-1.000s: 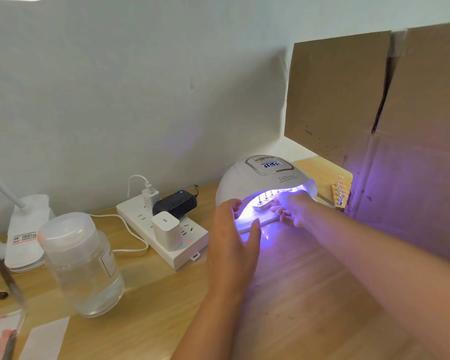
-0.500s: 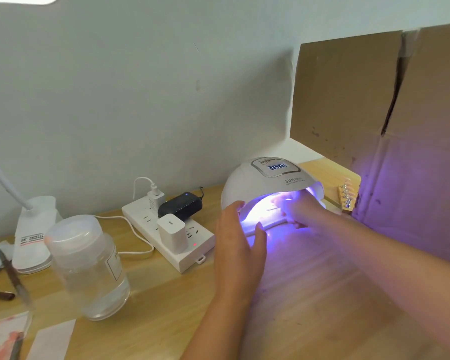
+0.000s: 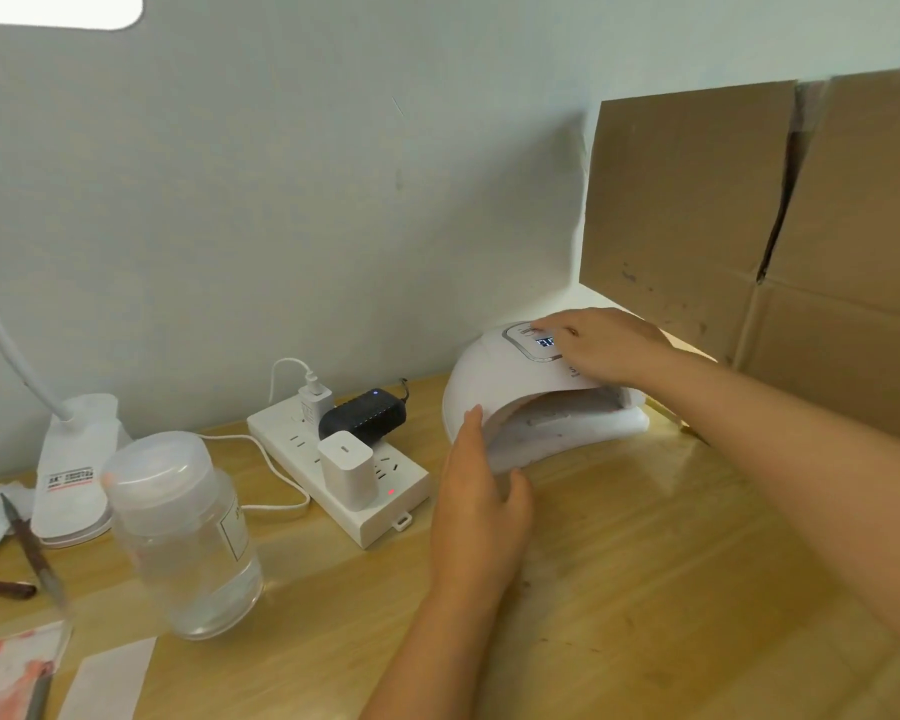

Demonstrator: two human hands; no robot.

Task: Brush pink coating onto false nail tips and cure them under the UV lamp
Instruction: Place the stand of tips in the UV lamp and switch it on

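A person's two bare hands worked at a white dome-shaped UV nail lamp [image 3: 531,402] standing at the far right of a pale wooden worktop [image 3: 619,589], close to a brown cardboard panel [image 3: 739,210].

A second earlier the lamp's opening glowed violet and the right hand [image 3: 606,345] reached inside it, holding a small wooden strip of false nail tips. Now the violet light was out and the opening looked dim. The right hand had lifted out and lay on top of the dome, its fingers [image 3: 552,324] stretched flat over the silver-rimmed control panel with its lit digital display [image 3: 544,341]. They seemed to be pressing a button, though the exact contact was hidden. That hand held nothing.

The left hand [image 3: 481,506] stayed at the near left edge of the lamp's mouth, fingers straight and relaxed, steadying the shell and gripping nothing.

Inside the opening, a pale strip [image 3: 549,419] lay on the lamp floor, probably the holder with the nail tips; details were too dim to confirm.

The tips therefore seemed placed for curing, and the likely step was restarting or setting the timer, since no light shone.

To the left sat a white power strip with plugged-in adapters [image 3: 333,459] and a clear plastic bottle with a frosted lid [image 3: 178,532].
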